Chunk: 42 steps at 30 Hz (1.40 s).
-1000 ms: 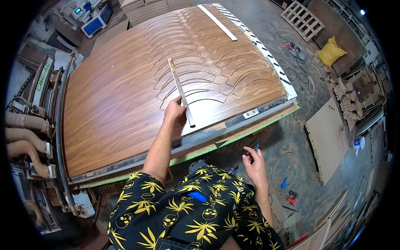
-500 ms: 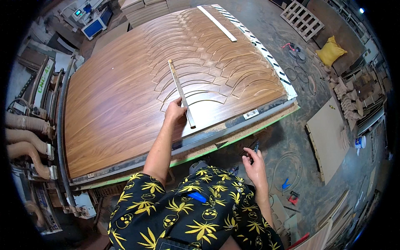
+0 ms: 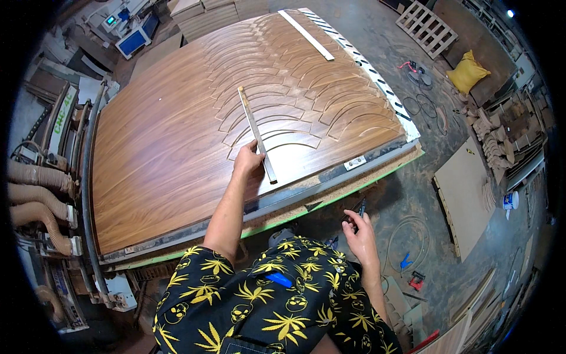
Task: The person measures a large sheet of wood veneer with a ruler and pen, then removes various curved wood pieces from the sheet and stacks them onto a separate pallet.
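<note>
My left hand is closed on a narrow straight strip, greyish with a tan far end. The strip lies at a slant on a large brown wood-grain panel, its near end close to the panel's front edge. Rows of curved, arch-shaped cuts cover the panel's middle and right, and the strip crosses some of them. Off the front edge, at my right side, my right hand grips a slim dark pen-like tool between thumb and fingers. Its exact kind is too small to make out.
A white strip lies on the panel's far right. Ribbed hoses and machine rails border the left. On the floor to the right are a flat board, a pallet, a yellow sack, a white bucket and cables.
Both hands and the strip keep nearly the same places. Only a very slight shift of the whole view shows.
</note>
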Each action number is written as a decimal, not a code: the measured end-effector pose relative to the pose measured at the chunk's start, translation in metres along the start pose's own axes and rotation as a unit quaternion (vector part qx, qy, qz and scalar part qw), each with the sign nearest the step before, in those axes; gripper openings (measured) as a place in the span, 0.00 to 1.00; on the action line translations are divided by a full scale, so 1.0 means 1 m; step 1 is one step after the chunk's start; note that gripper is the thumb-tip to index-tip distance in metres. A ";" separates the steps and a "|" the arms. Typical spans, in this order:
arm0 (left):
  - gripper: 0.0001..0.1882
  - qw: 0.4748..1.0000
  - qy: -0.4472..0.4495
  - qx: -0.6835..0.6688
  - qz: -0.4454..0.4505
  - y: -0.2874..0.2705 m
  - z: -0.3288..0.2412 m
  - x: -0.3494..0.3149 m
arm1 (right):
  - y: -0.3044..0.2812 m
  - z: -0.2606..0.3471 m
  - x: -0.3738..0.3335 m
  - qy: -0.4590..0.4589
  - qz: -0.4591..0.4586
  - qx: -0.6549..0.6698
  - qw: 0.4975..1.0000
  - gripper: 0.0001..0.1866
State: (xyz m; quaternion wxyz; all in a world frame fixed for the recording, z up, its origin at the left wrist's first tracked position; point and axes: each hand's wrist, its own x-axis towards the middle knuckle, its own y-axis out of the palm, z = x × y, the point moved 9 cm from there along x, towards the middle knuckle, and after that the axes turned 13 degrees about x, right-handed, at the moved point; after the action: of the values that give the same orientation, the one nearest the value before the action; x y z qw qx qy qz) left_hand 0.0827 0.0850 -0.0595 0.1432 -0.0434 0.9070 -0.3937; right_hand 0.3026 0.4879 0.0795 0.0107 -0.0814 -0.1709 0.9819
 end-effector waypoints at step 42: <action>0.27 0.980 -0.023 -0.191 -0.052 -0.048 -0.030 -0.018 | 0.027 0.011 0.013 -0.006 0.023 -0.017 1.000 0.19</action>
State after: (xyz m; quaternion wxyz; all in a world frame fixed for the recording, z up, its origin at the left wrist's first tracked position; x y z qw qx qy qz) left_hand 0.0891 0.0765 -0.0013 0.1326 -0.1266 0.9583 -0.2191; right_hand 0.2885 0.4592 0.0789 -0.0138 -0.0797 -0.1856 0.9793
